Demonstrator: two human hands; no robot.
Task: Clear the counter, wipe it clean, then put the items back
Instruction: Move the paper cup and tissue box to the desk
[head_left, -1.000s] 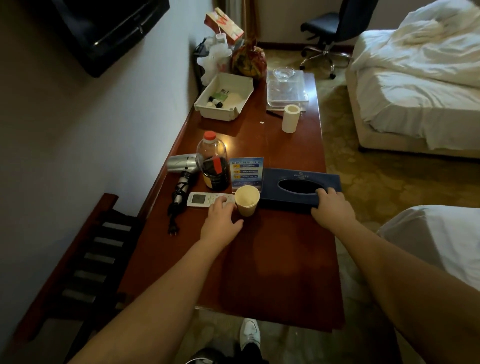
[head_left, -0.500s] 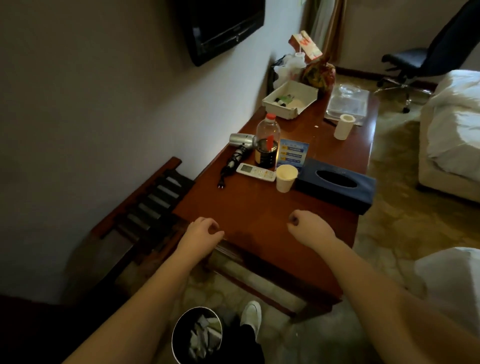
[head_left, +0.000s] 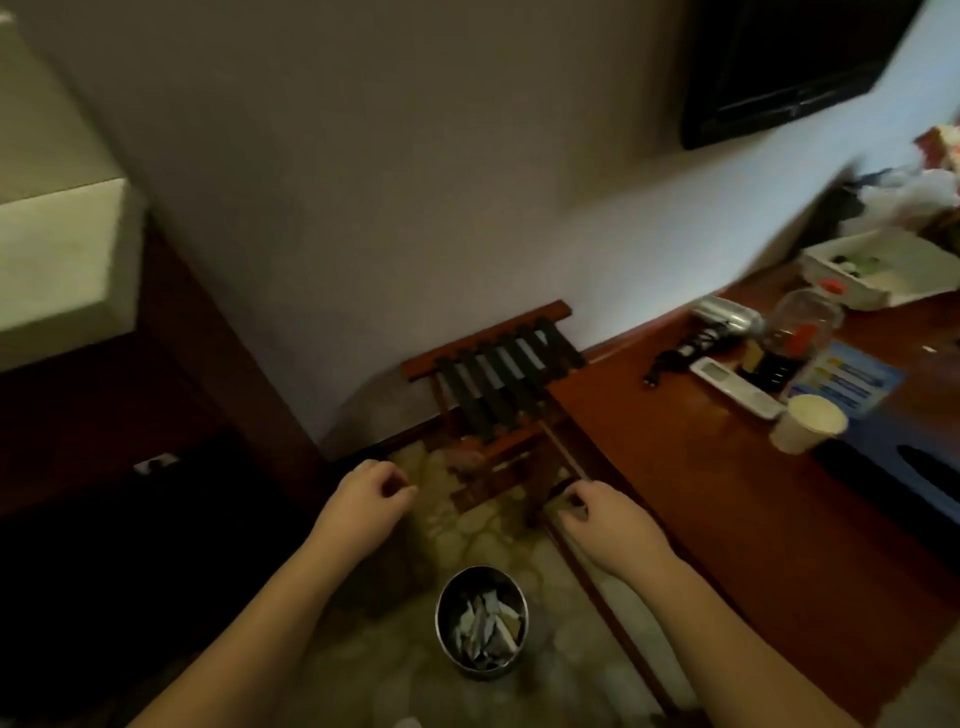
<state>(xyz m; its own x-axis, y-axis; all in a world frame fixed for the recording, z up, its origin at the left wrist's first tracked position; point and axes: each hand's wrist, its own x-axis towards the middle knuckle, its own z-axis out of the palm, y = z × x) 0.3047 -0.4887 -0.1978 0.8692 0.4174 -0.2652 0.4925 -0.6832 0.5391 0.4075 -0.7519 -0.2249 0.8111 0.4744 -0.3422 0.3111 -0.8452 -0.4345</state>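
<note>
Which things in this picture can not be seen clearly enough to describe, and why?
- Tissue box, head view: cut off by the right edge.
- White tray: motion blur hides what lies inside.
- Blue card: print too blurred to read.
- Bin contents: pale scraps, too dark and small to name.
- Left hand and right hand: fingers loosely curled, nothing visible in them.
- Dark lower-left corner: too dim.
</note>
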